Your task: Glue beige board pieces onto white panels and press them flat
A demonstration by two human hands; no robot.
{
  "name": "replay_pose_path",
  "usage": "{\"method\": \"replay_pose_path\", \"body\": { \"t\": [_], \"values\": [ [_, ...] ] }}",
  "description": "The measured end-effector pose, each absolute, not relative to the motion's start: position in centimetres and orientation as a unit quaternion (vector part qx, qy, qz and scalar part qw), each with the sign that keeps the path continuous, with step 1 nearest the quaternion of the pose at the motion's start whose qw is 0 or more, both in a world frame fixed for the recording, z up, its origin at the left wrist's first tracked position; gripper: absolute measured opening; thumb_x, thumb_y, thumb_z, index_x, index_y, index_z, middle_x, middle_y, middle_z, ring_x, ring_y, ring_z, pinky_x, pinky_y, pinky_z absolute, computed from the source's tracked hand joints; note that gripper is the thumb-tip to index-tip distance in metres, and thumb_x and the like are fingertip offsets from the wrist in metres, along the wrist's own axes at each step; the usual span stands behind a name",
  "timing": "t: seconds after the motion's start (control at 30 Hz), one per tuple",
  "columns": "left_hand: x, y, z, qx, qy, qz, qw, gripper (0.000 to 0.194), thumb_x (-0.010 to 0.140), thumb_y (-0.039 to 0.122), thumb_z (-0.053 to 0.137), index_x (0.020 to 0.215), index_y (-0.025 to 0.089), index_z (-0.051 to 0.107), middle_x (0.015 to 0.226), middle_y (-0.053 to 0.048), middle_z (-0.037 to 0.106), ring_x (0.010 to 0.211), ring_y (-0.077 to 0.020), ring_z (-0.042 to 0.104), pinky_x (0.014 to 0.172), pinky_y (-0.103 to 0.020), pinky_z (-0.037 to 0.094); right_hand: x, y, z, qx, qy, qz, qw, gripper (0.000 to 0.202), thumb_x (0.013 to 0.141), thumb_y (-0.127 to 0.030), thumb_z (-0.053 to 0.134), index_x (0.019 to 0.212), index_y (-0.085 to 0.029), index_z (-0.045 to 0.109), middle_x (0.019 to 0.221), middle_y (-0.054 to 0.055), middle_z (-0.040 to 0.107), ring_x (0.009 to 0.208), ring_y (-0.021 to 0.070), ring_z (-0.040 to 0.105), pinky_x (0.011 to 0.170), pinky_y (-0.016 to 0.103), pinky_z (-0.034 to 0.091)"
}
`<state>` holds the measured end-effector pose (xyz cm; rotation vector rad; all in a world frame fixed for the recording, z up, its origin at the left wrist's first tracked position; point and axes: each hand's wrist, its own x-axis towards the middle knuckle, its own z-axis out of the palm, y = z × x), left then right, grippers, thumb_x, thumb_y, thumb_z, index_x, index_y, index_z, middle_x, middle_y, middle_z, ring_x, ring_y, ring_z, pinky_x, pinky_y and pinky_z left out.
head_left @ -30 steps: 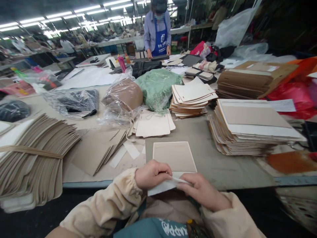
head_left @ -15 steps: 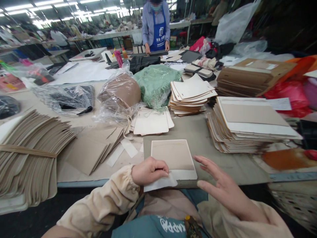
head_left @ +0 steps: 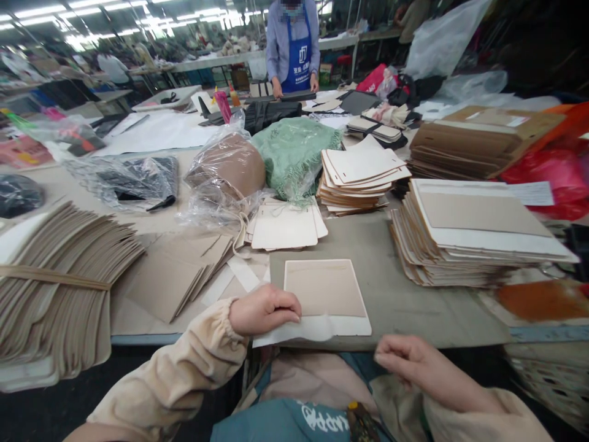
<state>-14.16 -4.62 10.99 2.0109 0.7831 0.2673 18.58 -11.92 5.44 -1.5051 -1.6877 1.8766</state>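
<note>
A beige rectangular panel [head_left: 322,288] with a pale border lies flat at the table's front edge. Across its lower left side runs a thin white strip [head_left: 289,333], partly overhanging the edge. My left hand [head_left: 264,311] is closed, thumb and fingers pinched at the strip's upper side; the exact grip is partly hidden under the fingers. To the right, just off the table's front edge, my right hand [head_left: 407,362] is curled shut, apart from the panel, with nothing visible in it.
More white strips [head_left: 242,273] lie beside beige sheets [head_left: 179,276]. A banded stack of panels [head_left: 59,288] stands at left, another tall stack [head_left: 478,215] at right. Behind are pale boards [head_left: 285,226], a green cloth bundle [head_left: 294,153] and a co-worker [head_left: 293,55] across the table.
My left hand has moved slightly left, and the white strip has shifted and flattened over the panel's lower edge. My right hand has dropped toward me and curled from open to closed.
</note>
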Motion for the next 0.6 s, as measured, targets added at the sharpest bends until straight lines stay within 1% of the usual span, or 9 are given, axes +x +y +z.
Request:
{"method": "replay_pose_path", "body": {
  "t": [0.07, 0.13, 0.2, 0.27, 0.33, 0.43, 0.5, 0.57, 0.6],
  "values": [
    [-14.2, -4.6, 10.5, 0.821, 0.306, 0.120, 0.466, 0.025, 0.091, 0.030, 0.047, 0.083, 0.016, 0.066, 0.075, -0.005, 0.068, 0.067, -0.0112, 0.061, 0.065, -0.018, 0.045, 20.7, -12.7, 4.9, -0.563, -0.585, 0.573, 0.107, 0.028, 0.084, -0.043, 0.053, 0.085, -0.017, 0.063, 0.065, 0.000, 0.058, 0.058, 0.0148, 0.055, 0.054, 0.024, 0.046],
    [-13.5, -4.8, 10.2, 0.828, 0.280, 0.131, 0.468, 0.025, 0.091, 0.029, 0.047, 0.082, 0.014, 0.065, 0.076, -0.006, 0.068, 0.069, -0.0116, 0.062, 0.066, -0.017, 0.046, 21.2, -12.9, 5.4, -0.585, -0.610, 0.513, 0.150, 0.038, 0.084, -0.042, 0.055, 0.112, -0.017, 0.060, 0.094, 0.008, 0.066, 0.082, 0.0205, 0.063, 0.074, 0.031, 0.052],
    [-12.4, -5.1, 10.1, 0.834, 0.251, 0.133, 0.473, 0.024, 0.091, 0.027, 0.048, 0.082, 0.013, 0.065, 0.077, -0.007, 0.069, 0.071, -0.0121, 0.063, 0.068, -0.017, 0.047, 20.1, -12.5, 6.7, -0.567, -0.648, 0.466, 0.204, 0.053, 0.085, -0.041, 0.056, 0.132, -0.020, 0.046, 0.126, 0.012, 0.055, 0.111, 0.0238, 0.055, 0.095, 0.037, 0.045],
    [-11.2, -5.4, 10.2, 0.840, 0.222, 0.126, 0.479, 0.022, 0.091, 0.025, 0.048, 0.083, 0.013, 0.065, 0.079, -0.008, 0.070, 0.073, -0.0127, 0.064, 0.070, -0.017, 0.047, 18.0, -11.7, 8.1, -0.516, -0.698, 0.440, 0.230, 0.060, 0.085, -0.040, 0.057, 0.139, -0.023, 0.038, 0.141, 0.011, 0.042, 0.128, 0.0248, 0.041, 0.106, 0.041, 0.034],
    [-10.5, -5.5, 10.3, 0.847, 0.202, 0.114, 0.478, 0.021, 0.090, 0.024, 0.049, 0.084, 0.014, 0.066, 0.080, -0.008, 0.070, 0.074, -0.0132, 0.064, 0.072, -0.018, 0.048, 15.6, -10.7, 9.0, -0.456, -0.732, 0.450, 0.230, 0.063, 0.082, -0.038, 0.062, 0.139, -0.022, 0.039, 0.138, 0.011, 0.044, 0.129, 0.0251, 0.039, 0.108, 0.042, 0.031],
    [-10.5, -5.4, 10.3, 0.851, 0.218, 0.111, 0.465, 0.021, 0.090, 0.025, 0.050, 0.084, 0.014, 0.067, 0.077, -0.007, 0.070, 0.071, -0.0129, 0.063, 0.069, -0.018, 0.047, 13.2, -9.4, 8.9, -0.416, -0.718, 0.517, 0.209, 0.047, 0.082, -0.034, 0.061, 0.125, -0.018, 0.054, 0.102, 0.008, 0.065, 0.097, 0.0205, 0.060, 0.090, 0.033, 0.047],
    [-11.1, -5.1, 9.9, 0.840, 0.252, 0.126, 0.464, 0.021, 0.089, 0.027, 0.052, 0.085, 0.013, 0.067, 0.076, -0.007, 0.069, 0.069, -0.0124, 0.062, 0.067, -0.018, 0.046, 12.6, -8.6, 8.3, -0.439, -0.687, 0.540, 0.209, 0.028, 0.084, -0.034, 0.058, 0.105, -0.017, 0.064, 0.082, 0.003, 0.065, 0.077, 0.0166, 0.060, 0.073, 0.027, 0.049],
    [-11.8, -4.8, 9.2, 0.818, 0.294, 0.141, 0.474, 0.021, 0.086, 0.031, 0.057, 0.086, 0.013, 0.068, 0.072, -0.005, 0.067, 0.064, -0.0113, 0.060, 0.062, -0.018, 0.044, 12.7, -7.9, 7.6, -0.472, -0.668, 0.531, 0.220, 0.022, 0.085, -0.036, 0.055, 0.086, -0.017, 0.066, 0.077, 0.002, 0.063, 0.073, 0.0156, 0.058, 0.066, 0.024, 0.046],
    [-12.1, -4.6, 8.7, 0.803, 0.318, 0.145, 0.482, 0.021, 0.083, 0.032, 0.060, 0.086, 0.013, 0.068, 0.069, -0.003, 0.065, 0.061, -0.0106, 0.057, 0.059, -0.018, 0.043, 12.9, -7.5, 7.3, -0.487, -0.664, 0.519, 0.228, 0.022, 0.085, -0.036, 0.055, 0.083, -0.017, 0.065, 0.077, 0.001, 0.063, 0.073, 0.0156, 0.058, 0.065, 0.024, 0.045]
  ]
}}
